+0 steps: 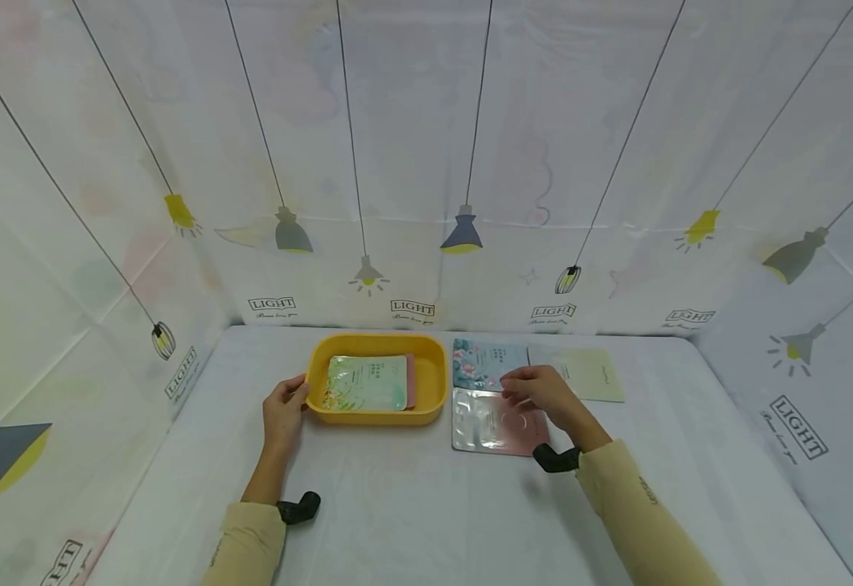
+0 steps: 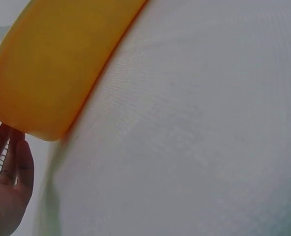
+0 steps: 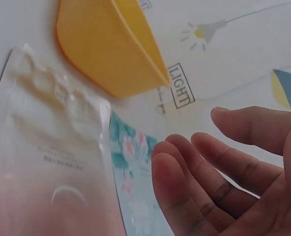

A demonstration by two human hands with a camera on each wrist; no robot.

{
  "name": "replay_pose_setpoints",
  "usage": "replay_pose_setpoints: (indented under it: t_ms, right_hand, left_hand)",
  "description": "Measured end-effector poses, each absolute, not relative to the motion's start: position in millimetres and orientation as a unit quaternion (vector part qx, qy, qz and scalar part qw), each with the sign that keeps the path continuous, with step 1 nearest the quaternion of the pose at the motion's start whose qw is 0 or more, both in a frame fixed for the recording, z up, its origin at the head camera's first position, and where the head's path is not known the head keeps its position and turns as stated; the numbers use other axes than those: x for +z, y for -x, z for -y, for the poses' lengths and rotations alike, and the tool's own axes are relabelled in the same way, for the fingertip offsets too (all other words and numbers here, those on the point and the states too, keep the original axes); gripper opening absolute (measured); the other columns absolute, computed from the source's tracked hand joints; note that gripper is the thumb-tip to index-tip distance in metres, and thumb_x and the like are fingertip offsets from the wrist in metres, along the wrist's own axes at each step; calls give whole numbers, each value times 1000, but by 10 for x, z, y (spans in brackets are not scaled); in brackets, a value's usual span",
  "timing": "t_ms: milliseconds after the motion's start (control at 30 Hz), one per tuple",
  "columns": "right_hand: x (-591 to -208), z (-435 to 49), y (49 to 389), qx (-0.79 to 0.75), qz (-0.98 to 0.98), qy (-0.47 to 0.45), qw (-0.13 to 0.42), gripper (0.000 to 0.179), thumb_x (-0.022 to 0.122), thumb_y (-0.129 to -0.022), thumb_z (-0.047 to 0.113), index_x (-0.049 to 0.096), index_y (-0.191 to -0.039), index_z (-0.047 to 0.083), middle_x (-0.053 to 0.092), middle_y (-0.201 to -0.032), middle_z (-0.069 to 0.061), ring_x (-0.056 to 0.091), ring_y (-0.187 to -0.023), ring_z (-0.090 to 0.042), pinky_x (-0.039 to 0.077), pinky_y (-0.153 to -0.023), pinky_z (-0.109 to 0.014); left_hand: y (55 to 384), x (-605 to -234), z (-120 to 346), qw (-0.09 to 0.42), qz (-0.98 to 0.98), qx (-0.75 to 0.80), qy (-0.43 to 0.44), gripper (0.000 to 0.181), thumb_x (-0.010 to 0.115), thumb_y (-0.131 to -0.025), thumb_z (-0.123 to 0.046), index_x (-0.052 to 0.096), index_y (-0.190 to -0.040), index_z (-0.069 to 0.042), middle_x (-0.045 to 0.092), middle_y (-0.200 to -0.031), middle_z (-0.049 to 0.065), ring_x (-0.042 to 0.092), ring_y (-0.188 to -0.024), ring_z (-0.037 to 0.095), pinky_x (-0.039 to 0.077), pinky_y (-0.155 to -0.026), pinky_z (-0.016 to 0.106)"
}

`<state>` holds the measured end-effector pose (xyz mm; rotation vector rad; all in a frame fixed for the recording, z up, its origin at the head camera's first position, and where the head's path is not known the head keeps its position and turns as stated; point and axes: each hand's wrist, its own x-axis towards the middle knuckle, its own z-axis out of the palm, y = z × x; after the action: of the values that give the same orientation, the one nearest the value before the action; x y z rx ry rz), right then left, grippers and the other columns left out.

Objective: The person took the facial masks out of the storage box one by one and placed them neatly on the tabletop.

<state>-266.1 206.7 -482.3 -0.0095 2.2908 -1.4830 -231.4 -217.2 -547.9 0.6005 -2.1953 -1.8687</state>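
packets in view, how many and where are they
5 visible: green packet over a pink packet in the yellow tray; blue floral packet, silver-pink packet and pale yellow packet right of it. More may lie hidden under the green one.

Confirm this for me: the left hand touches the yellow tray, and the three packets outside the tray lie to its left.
Wrong side: the blue floral packet, pale yellow packet and pink-and-silver packet lie to the right of the yellow tray, as the head view shows. The left hand does touch it.
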Motion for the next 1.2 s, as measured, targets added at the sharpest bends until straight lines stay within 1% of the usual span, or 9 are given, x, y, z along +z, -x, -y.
replay_pose_setpoints:
  t_ms: [167,300,467,533,667,900,967,1067,1200]
  right_hand:
    - [-4690,-1889,2703,-535,-820,17,205,38,56,-88,30,58,-114,2,61,-109,-22,61,-95,-33,53,-80,-38]
    - [-4609,-1702,2759,-545,-812,22,207,34,57,-88,27,59,-112,3,62,-107,-22,61,-93,-34,54,-78,-36]
    - [-4558,-1410,2857,-553,-806,9,210,30,59,-87,25,60,-109,5,64,-100,-16,62,-87,-32,55,-74,-33]
    - [-4544,-1307,2895,-552,-807,-3,207,28,59,-86,24,61,-108,6,65,-97,-14,62,-83,-29,55,-73,-33]
    - [-4530,-1135,2961,-550,-810,-9,206,29,59,-86,21,61,-110,4,64,-96,-13,63,-78,-23,55,-75,-35]
    - [-4571,-863,3054,-561,-802,-9,205,26,61,-84,20,62,-106,5,65,-92,-12,65,-76,-24,56,-67,-30]
    - [-4600,-765,3079,-565,-799,-10,204,26,62,-84,18,61,-105,4,65,-90,-13,65,-72,-22,56,-66,-30]
    - [-4644,-633,3107,-565,-798,-9,210,25,62,-83,17,61,-103,3,65,-90,-14,65,-72,-23,56,-66,-31]
    - [-4694,-498,3099,-554,-802,-6,223,24,61,-84,17,61,-103,2,65,-92,-15,66,-76,-27,56,-72,-36]
  left_hand:
    - [2315,-5494,2176,104,742,-633,-196,33,52,-91,-32,56,-117,-13,57,-118,3,54,-100,16,48,-70,11]
    - [2314,-5495,2176,106,742,-633,-193,33,53,-90,-32,56,-117,-13,57,-118,4,54,-100,18,48,-69,10]
    - [2307,-5493,2184,108,740,-636,-191,33,53,-90,-31,56,-117,-12,57,-118,5,55,-101,19,48,-68,10]
    - [2310,-5495,2185,108,738,-638,-190,32,53,-90,-30,56,-116,-11,58,-118,5,55,-100,20,49,-68,10]
    - [2319,-5503,2185,108,738,-639,-189,32,53,-90,-29,56,-116,-12,58,-118,6,56,-99,21,50,-68,12]
    - [2317,-5506,2190,112,741,-636,-186,32,53,-90,-30,56,-117,-12,58,-118,5,56,-100,20,50,-69,12]
    - [2318,-5511,2202,113,739,-638,-185,33,53,-90,-31,56,-117,-12,58,-118,5,55,-100,20,50,-69,11]
    - [2320,-5526,2214,115,739,-639,-182,33,53,-90,-32,56,-116,-12,58,-118,5,55,-99,20,49,-68,11]
    - [2317,-5526,2196,110,737,-640,-186,32,53,-90,-32,56,-115,-12,58,-117,4,55,-97,17,49,-68,12]
